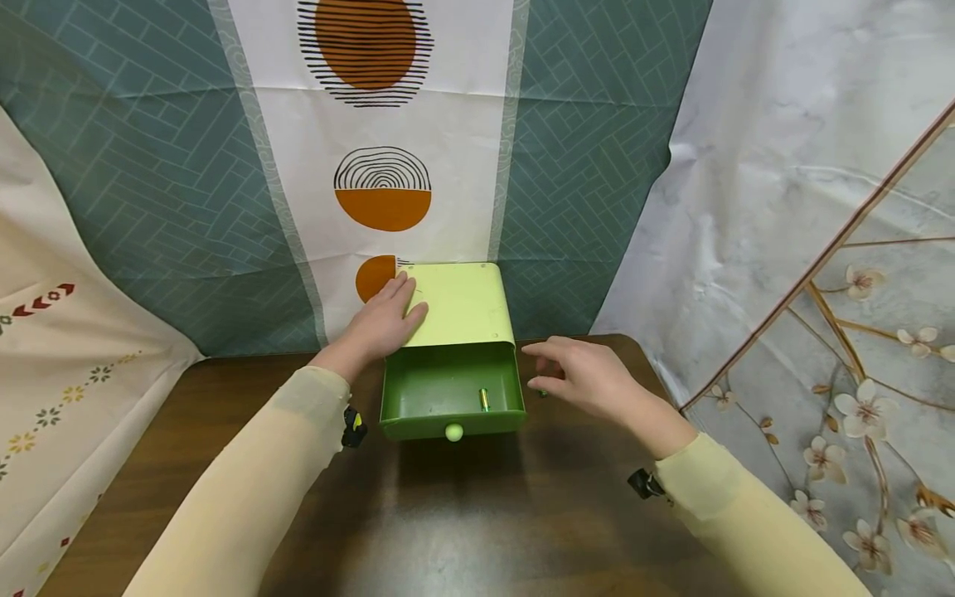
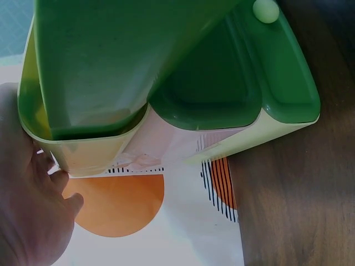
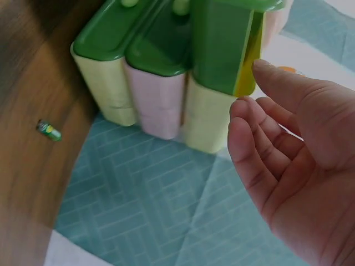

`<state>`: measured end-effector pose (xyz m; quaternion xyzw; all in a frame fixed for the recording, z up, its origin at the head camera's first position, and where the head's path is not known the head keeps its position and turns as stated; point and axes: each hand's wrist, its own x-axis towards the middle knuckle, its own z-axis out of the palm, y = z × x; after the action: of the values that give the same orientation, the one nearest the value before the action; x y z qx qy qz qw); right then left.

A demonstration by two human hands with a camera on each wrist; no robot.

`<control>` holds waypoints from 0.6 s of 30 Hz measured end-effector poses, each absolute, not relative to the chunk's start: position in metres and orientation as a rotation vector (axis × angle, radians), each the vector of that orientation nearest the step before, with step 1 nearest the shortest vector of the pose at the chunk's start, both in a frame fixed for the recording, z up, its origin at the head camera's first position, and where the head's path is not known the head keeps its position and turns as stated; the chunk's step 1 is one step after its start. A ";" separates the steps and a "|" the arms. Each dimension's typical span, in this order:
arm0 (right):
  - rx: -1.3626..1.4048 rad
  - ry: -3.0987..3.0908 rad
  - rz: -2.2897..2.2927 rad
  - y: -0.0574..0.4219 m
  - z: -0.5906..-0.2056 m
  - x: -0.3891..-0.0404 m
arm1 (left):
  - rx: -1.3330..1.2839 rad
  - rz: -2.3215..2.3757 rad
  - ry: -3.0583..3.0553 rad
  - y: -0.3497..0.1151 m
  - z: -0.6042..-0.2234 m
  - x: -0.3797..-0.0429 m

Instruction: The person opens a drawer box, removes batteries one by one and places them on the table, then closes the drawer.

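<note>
A small drawer unit [image 1: 462,307] with a pale yellow top stands at the back of the table. Its green top drawer [image 1: 414,428] is pulled out, showing a round pale knob, and a battery [image 1: 484,400] lies inside near the right wall. My left hand [image 1: 384,319] rests flat on the unit's top at its left edge. To the right of the drawer, my right hand [image 1: 582,373] hovers with loosely bent fingers, thumb apart, holding nothing. A second battery [image 3: 49,130], green with a dark end, lies on the table, mostly covered by that hand in the head view.
Below the raised drawer, the wrist views show a pink tier [image 3: 155,102] and a yellow tier [image 3: 102,83], both with green drawers pushed in. Patterned cloth [image 1: 597,166] hangs close behind the brown table [image 1: 462,514]; more cloth hangs at both sides.
</note>
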<state>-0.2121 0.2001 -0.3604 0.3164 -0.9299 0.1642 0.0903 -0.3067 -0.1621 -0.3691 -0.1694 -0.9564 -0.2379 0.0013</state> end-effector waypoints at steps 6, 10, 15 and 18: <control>1.002 -2.741 0.461 0.188 -0.354 -0.205 | -0.529 -0.749 -3.001 -0.163 -0.369 -0.307; 1.051 -2.717 0.434 0.182 -0.354 -0.204 | -0.529 -0.749 -3.000 -0.163 -0.369 -0.307; 1.132 -2.678 0.408 0.176 -0.352 -0.204 | -0.529 -0.754 -3.002 -0.162 -0.368 -0.306; 1.173 -2.662 0.391 0.172 -0.353 -0.205 | -0.529 -0.755 -3.003 -0.162 -0.368 -0.305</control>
<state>-0.2053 0.1718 -0.3530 0.3974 -0.9022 0.1324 0.1029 -0.3054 -0.1619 -0.3683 -0.1685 -0.9560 -0.2403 0.0001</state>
